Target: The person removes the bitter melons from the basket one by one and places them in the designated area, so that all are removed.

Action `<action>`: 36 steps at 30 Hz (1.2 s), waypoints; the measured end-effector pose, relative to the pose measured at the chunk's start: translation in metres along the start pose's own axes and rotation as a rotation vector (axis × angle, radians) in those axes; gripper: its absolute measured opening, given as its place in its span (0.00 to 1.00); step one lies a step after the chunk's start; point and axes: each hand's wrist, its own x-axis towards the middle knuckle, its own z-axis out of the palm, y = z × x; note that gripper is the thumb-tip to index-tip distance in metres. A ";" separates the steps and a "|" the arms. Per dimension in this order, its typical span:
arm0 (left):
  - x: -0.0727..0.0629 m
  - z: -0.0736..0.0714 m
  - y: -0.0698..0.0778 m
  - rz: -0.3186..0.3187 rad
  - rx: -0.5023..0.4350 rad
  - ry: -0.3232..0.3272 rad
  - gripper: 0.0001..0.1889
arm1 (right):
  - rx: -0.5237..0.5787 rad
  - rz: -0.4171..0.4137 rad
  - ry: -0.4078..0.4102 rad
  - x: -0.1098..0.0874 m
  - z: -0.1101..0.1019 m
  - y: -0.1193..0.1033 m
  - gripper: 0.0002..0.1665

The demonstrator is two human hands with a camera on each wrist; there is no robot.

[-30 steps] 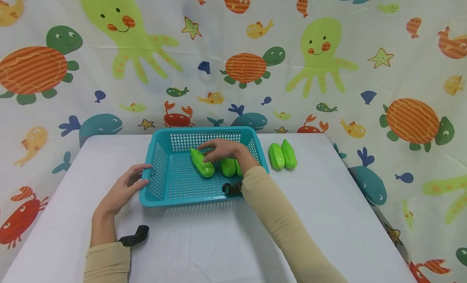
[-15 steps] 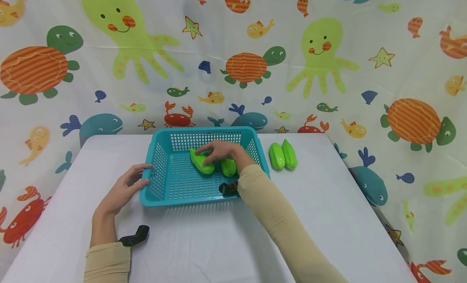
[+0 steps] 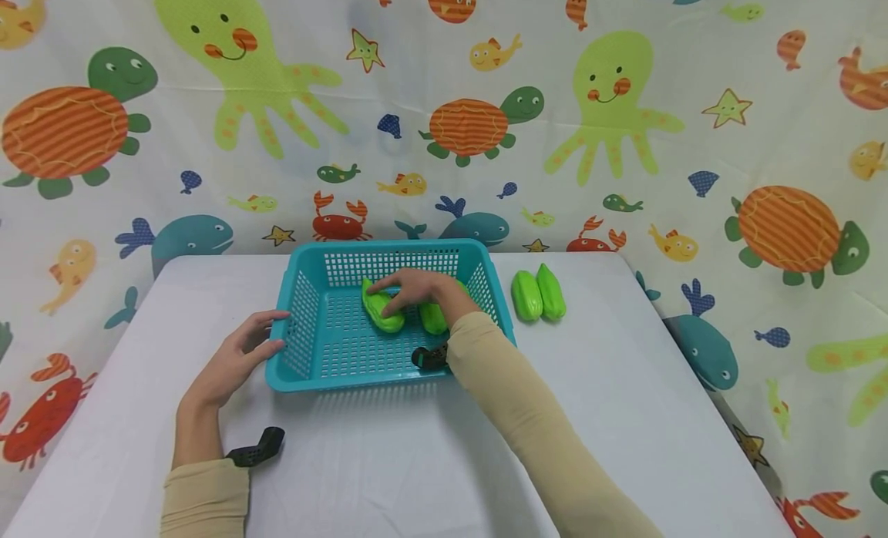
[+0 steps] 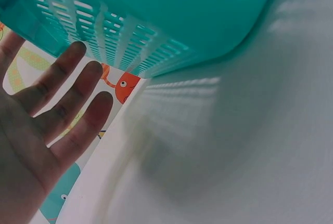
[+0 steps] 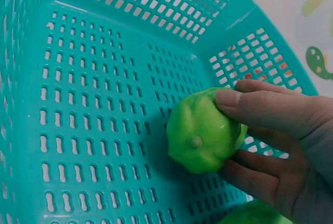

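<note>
In the blue-green plastic basket (image 3: 333,382), a bright green, ridged vegetable (image 3: 375,305) with a tapered tip lies at a slant. My right hand (image 3: 418,287) grips it. The right wrist view shows the thumb on its near side and fingers around the far side of the vegetable (image 5: 195,130), whose blunt end has a small nub. Another green vegetable (image 3: 433,319) lies to the right in the basket, partly under my right wrist. At the basket's left rim, my left hand (image 3: 232,361) rests with extended fingers; its wrist view shows them spread beside the basket wall (image 4: 171,11).
Two more green vegetables, a blunt one (image 3: 527,296) and a pointed one (image 3: 551,293), lie side by side on the white table (image 3: 624,415), right of the basket. Behind the table hangs a curtain (image 3: 416,52) printed with sea animals.
My right hand has come slightly left and lower over the slanted vegetable, its fingers closing around it. The vegetable has shifted a little upward. My left hand stays at the rim.
</note>
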 end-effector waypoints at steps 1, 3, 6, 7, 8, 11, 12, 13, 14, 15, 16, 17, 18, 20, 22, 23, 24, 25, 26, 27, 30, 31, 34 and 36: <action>0.000 0.000 0.000 0.000 -0.002 0.000 0.30 | 0.016 0.002 -0.007 0.000 0.000 0.000 0.34; 0.000 0.000 -0.001 0.000 -0.005 0.000 0.30 | 0.048 0.012 -0.020 0.001 0.000 0.000 0.35; 0.000 0.000 -0.001 0.005 -0.006 0.001 0.30 | 0.102 0.024 -0.040 0.001 0.001 0.001 0.36; 0.000 0.001 -0.001 0.006 -0.005 0.001 0.30 | 0.113 0.023 -0.045 0.002 0.002 0.001 0.37; 0.000 0.001 -0.001 0.007 -0.005 0.002 0.30 | 0.117 0.024 -0.048 0.002 0.002 0.001 0.37; 0.000 0.001 -0.001 0.007 -0.002 0.005 0.30 | 0.121 0.015 -0.060 0.004 0.003 0.001 0.37; 0.000 0.001 -0.001 0.007 -0.002 0.005 0.30 | 0.118 0.010 -0.064 0.004 0.004 0.001 0.37; 0.000 0.001 -0.001 0.006 -0.002 0.006 0.30 | 0.121 0.009 -0.068 0.004 0.004 0.001 0.37; 0.000 0.001 -0.001 0.005 -0.001 0.006 0.30 | 0.124 0.008 -0.071 0.004 0.004 0.001 0.37; 0.000 0.001 -0.001 0.003 -0.001 0.006 0.30 | 0.127 0.008 -0.075 0.005 0.004 0.000 0.37; 0.000 0.001 -0.001 0.002 -0.001 0.007 0.30 | 0.134 0.009 -0.078 0.005 0.005 0.000 0.37; -0.001 0.001 -0.001 0.001 -0.001 0.006 0.30 | 0.143 0.008 -0.081 0.005 0.005 0.000 0.37; -0.001 0.001 -0.001 0.000 -0.001 0.007 0.30 | 0.148 0.007 -0.085 0.005 0.005 0.000 0.37; 0.000 0.001 -0.001 -0.001 0.000 0.007 0.30 | 0.158 0.001 -0.097 0.005 0.005 0.001 0.37; 0.000 0.001 -0.001 -0.002 -0.001 0.008 0.30 | 0.158 -0.009 -0.110 0.004 0.005 0.001 0.36; 0.000 0.001 -0.002 -0.002 -0.001 0.009 0.30 | 0.157 -0.015 -0.116 0.003 0.005 0.000 0.35; 0.000 0.001 -0.002 -0.001 -0.003 0.009 0.30 | 0.150 -0.020 -0.120 0.003 0.005 0.000 0.34; 0.000 0.002 -0.002 0.000 -0.004 0.009 0.30 | 0.145 -0.025 -0.122 0.002 0.005 0.000 0.34; 0.000 0.002 -0.002 -0.001 -0.006 0.009 0.30 | 0.139 -0.032 -0.123 0.001 0.004 0.000 0.33; 0.000 0.002 -0.002 -0.001 -0.007 0.009 0.30 | 0.135 -0.036 -0.122 0.001 0.004 0.000 0.33; -0.001 0.002 -0.001 -0.002 -0.009 0.008 0.30 | 0.141 -0.046 -0.129 0.000 0.005 0.000 0.32; -0.001 0.002 -0.001 -0.003 -0.008 0.007 0.30 | 0.146 -0.048 -0.132 0.000 0.005 0.000 0.33; -0.001 0.002 0.000 -0.006 -0.005 0.007 0.30 | 0.170 -0.055 -0.144 0.001 0.005 0.001 0.34; -0.001 0.001 0.001 -0.006 -0.003 0.007 0.30 | 0.178 -0.062 -0.148 0.002 0.006 0.001 0.34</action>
